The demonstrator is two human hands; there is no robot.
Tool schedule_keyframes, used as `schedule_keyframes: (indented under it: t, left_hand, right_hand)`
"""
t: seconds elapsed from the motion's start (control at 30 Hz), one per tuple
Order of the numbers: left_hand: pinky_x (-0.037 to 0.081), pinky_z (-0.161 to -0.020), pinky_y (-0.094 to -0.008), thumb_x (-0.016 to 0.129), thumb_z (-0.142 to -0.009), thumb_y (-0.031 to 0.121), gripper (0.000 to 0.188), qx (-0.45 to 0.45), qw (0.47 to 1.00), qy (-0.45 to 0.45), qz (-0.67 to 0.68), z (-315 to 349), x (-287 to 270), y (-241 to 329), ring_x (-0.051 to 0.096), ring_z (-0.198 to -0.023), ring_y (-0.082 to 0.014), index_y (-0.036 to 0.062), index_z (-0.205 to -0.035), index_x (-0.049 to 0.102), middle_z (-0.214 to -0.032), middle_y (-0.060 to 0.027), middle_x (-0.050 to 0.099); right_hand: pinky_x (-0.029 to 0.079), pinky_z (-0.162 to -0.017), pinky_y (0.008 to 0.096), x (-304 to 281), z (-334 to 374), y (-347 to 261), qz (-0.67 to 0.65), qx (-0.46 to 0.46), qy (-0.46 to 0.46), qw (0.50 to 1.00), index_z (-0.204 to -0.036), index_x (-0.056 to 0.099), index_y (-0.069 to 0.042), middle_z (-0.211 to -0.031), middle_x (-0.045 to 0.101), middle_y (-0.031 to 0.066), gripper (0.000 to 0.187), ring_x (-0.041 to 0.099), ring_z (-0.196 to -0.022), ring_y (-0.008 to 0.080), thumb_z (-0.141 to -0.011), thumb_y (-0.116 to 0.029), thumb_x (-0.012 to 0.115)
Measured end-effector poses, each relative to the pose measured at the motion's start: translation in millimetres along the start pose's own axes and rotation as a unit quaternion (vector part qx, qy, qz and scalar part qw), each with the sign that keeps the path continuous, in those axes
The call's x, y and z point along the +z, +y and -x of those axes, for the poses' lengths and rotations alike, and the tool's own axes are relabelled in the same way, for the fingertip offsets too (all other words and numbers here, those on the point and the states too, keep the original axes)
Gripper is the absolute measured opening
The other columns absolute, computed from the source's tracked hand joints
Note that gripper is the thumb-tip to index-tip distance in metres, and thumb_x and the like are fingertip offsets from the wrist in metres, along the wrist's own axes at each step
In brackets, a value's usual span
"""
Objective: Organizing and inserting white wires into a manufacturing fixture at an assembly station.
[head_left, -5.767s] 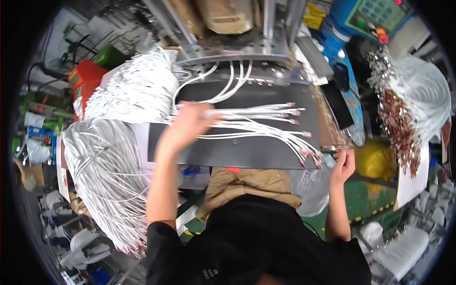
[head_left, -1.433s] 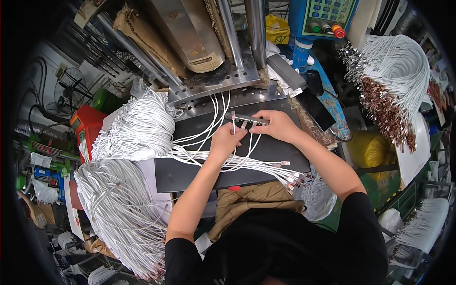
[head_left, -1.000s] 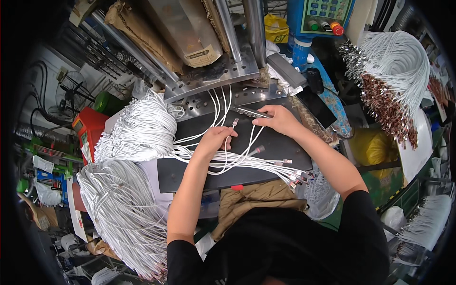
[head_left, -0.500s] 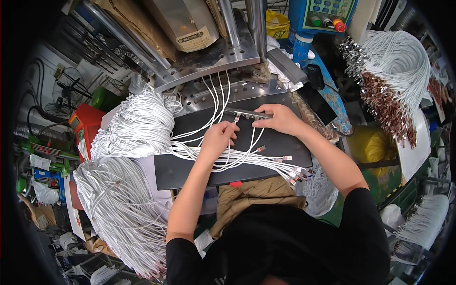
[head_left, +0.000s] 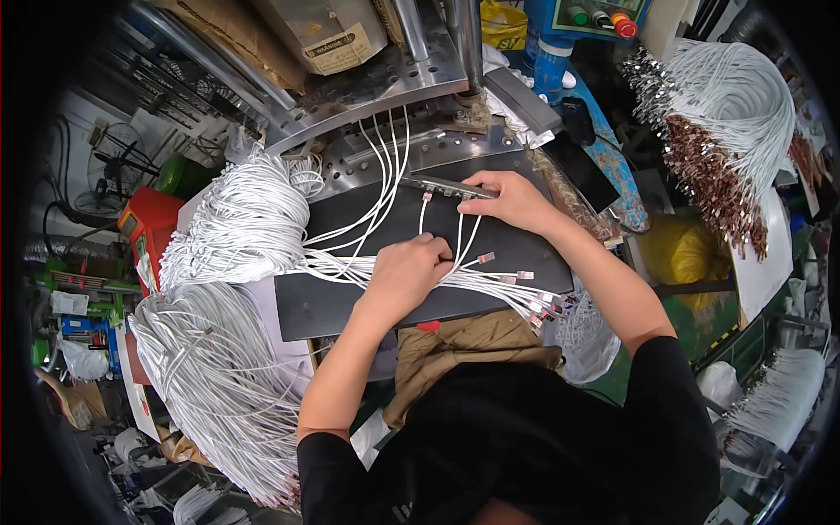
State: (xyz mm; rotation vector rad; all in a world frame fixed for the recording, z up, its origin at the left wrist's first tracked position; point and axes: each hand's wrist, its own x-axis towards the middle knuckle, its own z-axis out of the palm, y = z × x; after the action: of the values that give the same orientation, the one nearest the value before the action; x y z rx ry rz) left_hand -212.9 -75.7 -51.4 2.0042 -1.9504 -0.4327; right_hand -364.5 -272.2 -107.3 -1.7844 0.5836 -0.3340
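A narrow dark metal bar fixture [head_left: 448, 186] lies on the black work board [head_left: 328, 324], with slots along its near side. My right hand [head_left: 510, 203] is closed on the bar's right end, thumb on the near side. White cables with small metal-ended plugs run from the bar toward me; one plug [head_left: 426, 197] sits at its left part. My left hand [head_left: 409, 269] lies lower, its fingers curled on the bundle of white cables [head_left: 477, 280]; the fingertips are partly hidden. Loose cable plugs [head_left: 547, 306] fan out at the bundle's right end.
A steel press [head_left: 376, 105] stands beyond the board, with several white cables passing under its plate. Large cable coils [head_left: 236, 219] and hanks [head_left: 210, 376] fill the left side. A control box [head_left: 595, 17] with buttons and a phone [head_left: 577, 175] are at the right, near another hanging cable bundle [head_left: 735, 131].
My left hand has moved down from the bar to the cable bundle, leaving a plug at the bar's left part. The right hand stays on the bar. The whole view has shifted slightly.
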Motion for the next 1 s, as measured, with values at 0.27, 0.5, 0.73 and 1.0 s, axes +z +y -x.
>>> schedule_keyframes:
  t: [0.27, 0.5, 0.73, 1.0]
  left_hand:
    - [0.051, -0.064, -0.0421, 0.067, -0.087, 0.016, 0.010, 0.027, 0.995, 0.012, -0.090, -5, 12, 1, 0.067, -0.070, -0.0279, 0.0063, -0.086, 0.067, -0.079, -0.0070, 0.063]
    - [0.051, -0.061, -0.0407, 0.067, -0.088, 0.016, 0.012, -0.078, 0.981, 0.148, -0.095, -13, 19, -5, 0.067, -0.065, -0.0299, 0.0038, -0.087, 0.067, -0.073, -0.0084, 0.065]
    - [0.051, -0.061, -0.0397, 0.067, -0.089, 0.015, 0.015, -0.155, 0.959, 0.128, 0.197, -16, 5, -18, 0.068, -0.066, -0.0299, 0.0020, -0.097, 0.066, -0.070, -0.0102, 0.069]
    - [0.049, -0.057, -0.0402, 0.070, -0.087, 0.015, 0.013, -0.099, 0.972, 0.206, -0.048, -17, 18, -4, 0.065, -0.065, -0.0293, 0.0051, -0.088, 0.061, -0.072, -0.0082, 0.064]
  right_hand:
    - [0.047, -0.073, 0.0274, 1, 2, -6, 0.022, 0.006, -0.001, 1.000, -0.112, 0.071, -0.007, -0.086, 0.074, 0.0058, 0.044, 0.065, -0.076, 0.0122, -0.081, -0.037, 0.081]
    - [0.048, -0.072, 0.0298, 2, -3, 10, 0.018, -0.009, 0.015, 1.000, -0.113, 0.072, -0.007, -0.083, 0.072, 0.0066, 0.050, 0.065, -0.074, 0.0152, -0.079, -0.043, 0.081]
    - [0.049, -0.072, 0.0324, 4, -1, -1, 0.082, 0.015, 0.038, 0.996, -0.114, 0.072, -0.007, -0.079, 0.069, 0.0077, 0.054, 0.065, -0.075, 0.0186, -0.078, -0.046, 0.081]
    - [0.049, -0.072, 0.0326, 3, -2, -1, 0.102, 0.025, 0.038, 0.994, -0.113, 0.072, -0.009, -0.082, 0.070, 0.0086, 0.052, 0.066, -0.077, 0.0196, -0.078, -0.045, 0.081]
